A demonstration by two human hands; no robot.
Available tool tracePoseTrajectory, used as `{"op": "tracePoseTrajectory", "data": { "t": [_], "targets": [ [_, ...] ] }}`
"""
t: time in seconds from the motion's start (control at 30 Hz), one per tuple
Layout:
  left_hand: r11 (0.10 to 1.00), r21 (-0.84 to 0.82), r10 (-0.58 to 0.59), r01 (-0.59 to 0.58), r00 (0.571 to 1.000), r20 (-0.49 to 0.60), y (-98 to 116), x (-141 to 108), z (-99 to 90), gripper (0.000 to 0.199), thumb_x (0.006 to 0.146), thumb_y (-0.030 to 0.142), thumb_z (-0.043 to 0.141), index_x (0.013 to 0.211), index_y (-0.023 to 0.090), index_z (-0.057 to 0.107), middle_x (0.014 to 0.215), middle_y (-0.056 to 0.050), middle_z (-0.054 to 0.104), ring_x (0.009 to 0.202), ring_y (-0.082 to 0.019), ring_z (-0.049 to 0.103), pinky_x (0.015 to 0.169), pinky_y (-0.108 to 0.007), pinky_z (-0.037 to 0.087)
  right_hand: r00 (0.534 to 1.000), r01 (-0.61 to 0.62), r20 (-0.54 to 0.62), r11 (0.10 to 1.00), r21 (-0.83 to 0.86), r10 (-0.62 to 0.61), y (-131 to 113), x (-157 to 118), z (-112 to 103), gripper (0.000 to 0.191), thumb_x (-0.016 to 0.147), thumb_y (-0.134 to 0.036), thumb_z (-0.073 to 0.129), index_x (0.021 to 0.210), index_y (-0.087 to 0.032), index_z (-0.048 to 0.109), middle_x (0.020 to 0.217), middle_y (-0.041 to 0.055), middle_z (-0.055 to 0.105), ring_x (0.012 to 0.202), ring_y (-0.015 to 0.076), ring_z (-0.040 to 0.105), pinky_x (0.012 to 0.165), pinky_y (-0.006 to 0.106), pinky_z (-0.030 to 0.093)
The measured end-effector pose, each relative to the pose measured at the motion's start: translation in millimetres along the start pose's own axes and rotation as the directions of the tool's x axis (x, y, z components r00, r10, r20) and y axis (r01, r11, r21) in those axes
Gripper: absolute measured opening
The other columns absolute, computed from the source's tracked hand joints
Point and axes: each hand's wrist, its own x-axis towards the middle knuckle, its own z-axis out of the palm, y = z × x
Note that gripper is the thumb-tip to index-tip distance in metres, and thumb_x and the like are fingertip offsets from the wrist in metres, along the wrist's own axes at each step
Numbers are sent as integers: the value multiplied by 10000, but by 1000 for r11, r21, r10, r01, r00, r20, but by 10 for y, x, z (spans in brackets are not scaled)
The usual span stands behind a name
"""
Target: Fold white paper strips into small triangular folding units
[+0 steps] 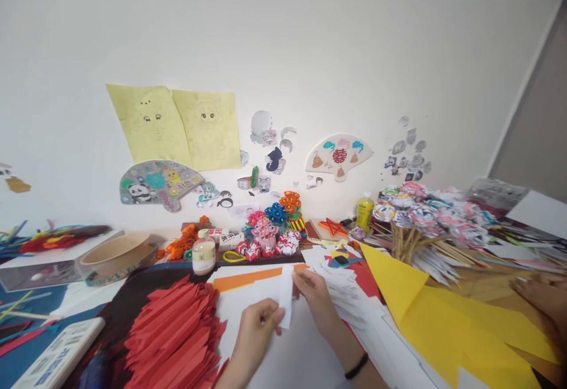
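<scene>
Between my two hands a narrow strip of white paper (286, 297) is held upright, slightly tilted. My left hand (261, 318) pinches its lower left edge between thumb and fingers. Higher up, the fingers of my right hand (312, 288) are closed on its right edge; a dark band circles that wrist. Under both hands lie large white sheets (292, 359), with an orange paper strip (248, 278) along their far side. A thick heap of folded red paper strips (177, 336) lies just left of my left hand.
Yellow paper (460, 324) spreads at the right, near another person's hand (543, 294). Behind stand a glue bottle (204, 253), small paper-craft flowers (266, 226), a yellow bottle (365, 213) and a bunch of paper flowers on sticks (425, 215). A bowl (116, 251) sits left.
</scene>
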Motion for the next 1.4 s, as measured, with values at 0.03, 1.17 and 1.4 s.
{"op": "tracePoseTrajectory", "data": {
  "t": [0.03,1.17,1.4],
  "targets": [
    [999,-32,-9,9,1000,-2,-15,9,0,374,793,476,543,598,157,571,483,8,564,480,-125,462,521,-212,312,998,-13,64,1000,20,12,-35,-17,17,377,827,-474,559,637,-148,574,583,-7,507,552,122,460,528,237,363],
    [989,116,125,-87,919,-373,111,-63,-131,242,856,399,499,858,176,594,751,-36,676,695,-182,614,646,-257,452,966,20,257,989,-145,17,24,-149,158,315,808,-445,592,958,-172,637,884,63,627,770,198,557,684,294,437],
    [976,206,142,-69,919,-368,118,-70,-128,283,869,406,475,777,172,605,619,-4,618,570,-146,543,554,-225,412,976,19,213,970,-242,34,49,-157,214,401,804,-446,568,586,-199,339,597,-65,243,550,96,246,493,234,202]
  ]
}}
